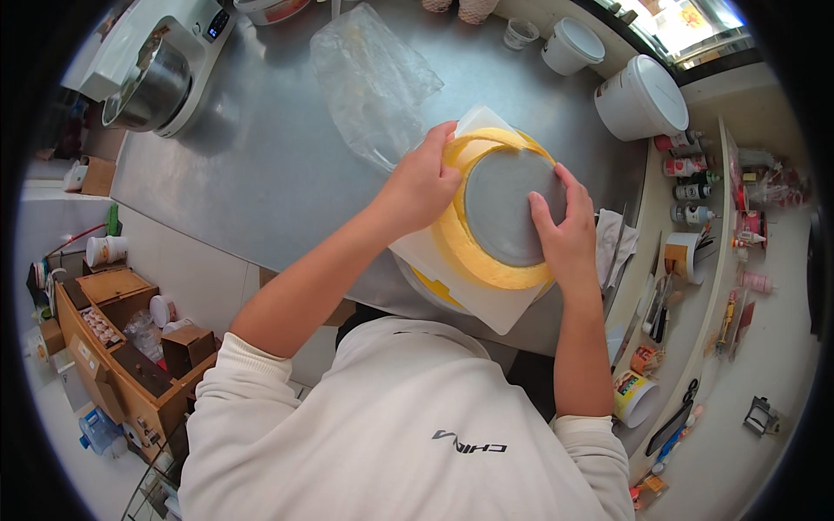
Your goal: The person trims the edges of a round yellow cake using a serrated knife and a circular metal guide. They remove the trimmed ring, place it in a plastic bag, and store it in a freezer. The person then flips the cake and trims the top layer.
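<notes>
A yellow ring of what looks like sponge cake (502,275) surrounds a round grey disc (505,208), apparently a metal cake-pan base. Along the far edge, a thin strip of the yellow ring stands away from the disc. My left hand (420,185) grips the ring's left side, fingers curled at its upper left. On the right, my right hand (570,228) holds the cake's side, its thumb over the disc and its fingers at the outer edge. Under the cake lies white paper (498,316), with a round yellow-and-grey base (436,286) partly hidden below.
A crumpled clear plastic bag (371,78) lies beyond my left hand on the metal table (260,150). A stand mixer (156,78) is at far left. White lidded buckets (642,98) stand far right. Near my right hand are a cloth (612,241) and a shelf of bottles and tools.
</notes>
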The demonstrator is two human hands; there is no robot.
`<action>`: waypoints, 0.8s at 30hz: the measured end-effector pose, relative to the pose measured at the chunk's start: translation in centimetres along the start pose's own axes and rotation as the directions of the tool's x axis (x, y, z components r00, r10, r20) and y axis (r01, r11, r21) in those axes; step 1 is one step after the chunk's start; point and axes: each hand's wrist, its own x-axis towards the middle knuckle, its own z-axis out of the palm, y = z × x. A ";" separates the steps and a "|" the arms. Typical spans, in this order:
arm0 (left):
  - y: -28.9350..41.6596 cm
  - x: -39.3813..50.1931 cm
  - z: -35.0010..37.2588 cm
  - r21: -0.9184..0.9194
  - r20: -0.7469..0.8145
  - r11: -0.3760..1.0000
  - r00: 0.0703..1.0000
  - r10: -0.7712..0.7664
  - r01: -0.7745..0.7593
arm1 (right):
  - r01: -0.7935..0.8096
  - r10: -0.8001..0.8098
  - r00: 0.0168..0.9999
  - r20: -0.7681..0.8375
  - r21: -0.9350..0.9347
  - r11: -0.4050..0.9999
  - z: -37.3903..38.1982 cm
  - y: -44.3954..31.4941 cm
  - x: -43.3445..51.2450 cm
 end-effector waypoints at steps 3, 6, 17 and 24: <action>0.2 -0.6 0.0 -0.048 -0.009 0.999 1.000 -0.011 0.010 | -0.009 0.009 1.000 -0.015 -0.007 1.000 0.2 0.0 -0.1; 0.4 -1.3 -0.2 -0.096 -0.034 0.995 0.999 -0.009 0.006 | -0.026 0.026 0.999 -0.023 -0.005 1.000 0.4 -0.1 -0.1; -0.2 -3.6 -1.4 -0.289 0.019 0.952 0.994 -0.103 0.104 | -0.049 0.050 0.998 -0.046 0.027 0.998 0.5 -0.3 -0.1; -0.4 -6.4 -1.5 -0.247 0.058 0.954 0.985 -0.162 0.172 | -0.213 0.230 0.972 -0.051 0.225 0.951 -0.6 0.1 -2.5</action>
